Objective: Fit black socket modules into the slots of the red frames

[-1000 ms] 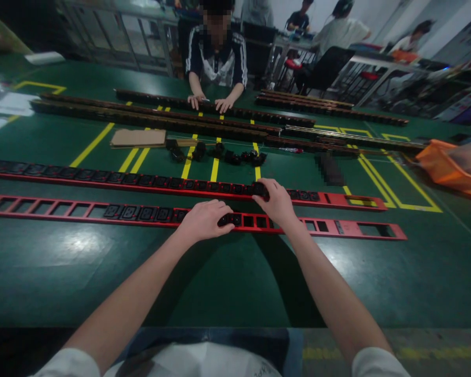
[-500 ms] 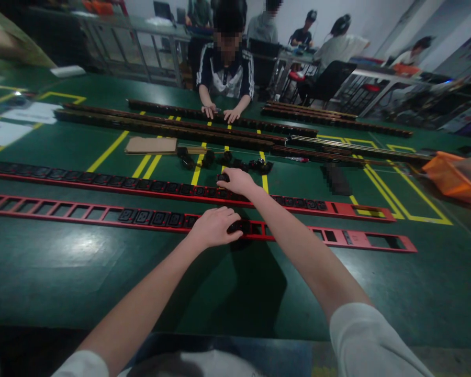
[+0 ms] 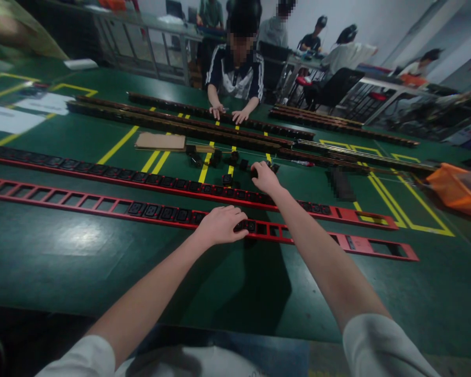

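Two long red frames lie across the green table. The nearer red frame [image 3: 377, 248] has several black sockets [image 3: 167, 213] in its middle part and open slots at both sides. My left hand [image 3: 222, 225] rests on this frame, its fingers curled round a black socket. Beyond it, the farther red frame [image 3: 339, 213] is filled with black sockets along most of its length. Past that frame, my right hand [image 3: 265, 178] is closed at a small black part, among loose black parts [image 3: 233, 158]. A single black socket [image 3: 227, 179] sits just behind the farther frame.
Long dark strips [image 3: 172, 119] stretch across the table behind the loose parts, near a cardboard piece [image 3: 160, 141]. An orange bin [image 3: 457, 188] stands at the right. Opposite, a person's hands [image 3: 239, 115] touch a dark strip. White papers [image 3: 43, 104] lie at the left.
My right hand has moved right and off the farther frame to the loose parts. A black socket now shows behind that frame. My left hand stays on the nearer frame.
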Action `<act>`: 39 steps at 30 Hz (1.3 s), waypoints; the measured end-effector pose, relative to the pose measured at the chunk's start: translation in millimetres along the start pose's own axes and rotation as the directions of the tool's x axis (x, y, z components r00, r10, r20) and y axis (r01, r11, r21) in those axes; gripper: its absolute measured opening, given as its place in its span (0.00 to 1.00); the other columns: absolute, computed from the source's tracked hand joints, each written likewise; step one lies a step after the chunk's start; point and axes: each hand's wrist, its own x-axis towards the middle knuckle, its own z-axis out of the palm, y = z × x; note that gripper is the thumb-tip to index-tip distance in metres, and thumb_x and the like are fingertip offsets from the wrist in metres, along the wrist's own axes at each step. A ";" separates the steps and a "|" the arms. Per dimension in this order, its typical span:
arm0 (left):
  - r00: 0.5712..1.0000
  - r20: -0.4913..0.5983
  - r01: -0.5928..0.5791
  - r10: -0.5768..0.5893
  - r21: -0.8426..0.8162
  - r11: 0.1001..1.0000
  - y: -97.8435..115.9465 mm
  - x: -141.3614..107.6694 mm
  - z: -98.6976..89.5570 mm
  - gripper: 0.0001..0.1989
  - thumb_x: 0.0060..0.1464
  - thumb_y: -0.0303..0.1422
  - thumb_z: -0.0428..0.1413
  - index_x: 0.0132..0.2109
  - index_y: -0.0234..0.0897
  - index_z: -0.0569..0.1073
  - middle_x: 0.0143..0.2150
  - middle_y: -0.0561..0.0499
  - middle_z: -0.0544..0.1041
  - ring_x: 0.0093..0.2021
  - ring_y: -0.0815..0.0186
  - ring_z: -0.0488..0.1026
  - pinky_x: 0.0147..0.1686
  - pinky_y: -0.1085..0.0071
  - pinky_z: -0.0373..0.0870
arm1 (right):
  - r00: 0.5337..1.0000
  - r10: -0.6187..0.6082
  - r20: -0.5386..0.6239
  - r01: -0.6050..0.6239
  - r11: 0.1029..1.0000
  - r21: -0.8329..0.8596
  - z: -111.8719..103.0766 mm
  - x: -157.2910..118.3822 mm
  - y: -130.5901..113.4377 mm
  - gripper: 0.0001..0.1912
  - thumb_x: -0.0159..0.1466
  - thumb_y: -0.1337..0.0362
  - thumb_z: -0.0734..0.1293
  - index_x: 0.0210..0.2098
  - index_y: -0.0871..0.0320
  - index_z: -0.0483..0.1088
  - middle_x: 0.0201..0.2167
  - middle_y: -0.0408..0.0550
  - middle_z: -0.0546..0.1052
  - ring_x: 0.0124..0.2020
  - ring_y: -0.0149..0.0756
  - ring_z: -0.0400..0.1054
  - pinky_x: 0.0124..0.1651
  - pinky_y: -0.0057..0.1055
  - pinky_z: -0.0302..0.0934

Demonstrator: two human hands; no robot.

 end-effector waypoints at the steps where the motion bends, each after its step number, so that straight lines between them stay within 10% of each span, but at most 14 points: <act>1: 1.000 0.002 0.000 0.000 0.001 1.000 0.0 0.0 -0.3 0.16 0.62 0.45 0.53 0.50 0.41 0.74 0.46 0.50 0.78 0.48 0.60 0.74 0.46 0.63 0.72 | 1.000 -0.008 -0.004 0.008 1.000 0.014 -0.5 -1.4 1.2 0.18 0.57 0.73 0.67 0.47 0.59 0.70 0.49 0.55 0.70 0.46 0.44 0.68 0.48 0.40 0.66; 11: 1.000 -0.004 0.006 -0.006 -0.004 1.000 1.0 0.0 0.4 0.16 0.62 0.45 0.53 0.50 0.42 0.74 0.46 0.50 0.78 0.48 0.60 0.74 0.46 0.64 0.71 | 0.979 -0.098 -0.180 0.156 0.927 0.342 -26.9 -62.2 11.6 0.24 0.56 0.65 0.69 0.53 0.58 0.70 0.45 0.50 0.72 0.44 0.41 0.68 0.46 0.38 0.66; 21: 1.000 0.009 0.014 -0.014 0.005 1.000 2.1 0.2 -0.8 0.17 0.62 0.44 0.53 0.52 0.41 0.73 0.49 0.50 0.79 0.50 0.60 0.75 0.49 0.62 0.72 | 0.962 0.091 -0.258 0.118 0.712 0.693 -22.0 -175.1 -2.4 0.21 0.58 0.63 0.72 0.51 0.52 0.66 0.51 0.49 0.73 0.45 0.38 0.70 0.44 0.35 0.66; 26: 0.999 0.022 0.024 -0.025 0.023 0.999 3.2 0.0 -2.0 0.17 0.62 0.44 0.53 0.53 0.41 0.73 0.50 0.49 0.79 0.50 0.59 0.75 0.48 0.61 0.73 | 0.949 0.178 -0.259 0.041 0.745 0.666 -17.3 -180.6 -5.4 0.26 0.54 0.57 0.76 0.49 0.53 0.66 0.45 0.47 0.73 0.41 0.39 0.70 0.42 0.35 0.65; 39: 0.998 0.038 0.045 -0.046 0.021 0.999 5.2 0.8 -3.0 0.17 0.61 0.44 0.53 0.53 0.41 0.73 0.50 0.49 0.79 0.50 0.60 0.75 0.48 0.63 0.73 | 0.980 -0.070 -0.186 0.157 0.846 0.509 -30.9 -185.7 -18.8 0.15 0.63 0.57 0.71 0.49 0.53 0.74 0.42 0.48 0.79 0.44 0.41 0.74 0.51 0.42 0.68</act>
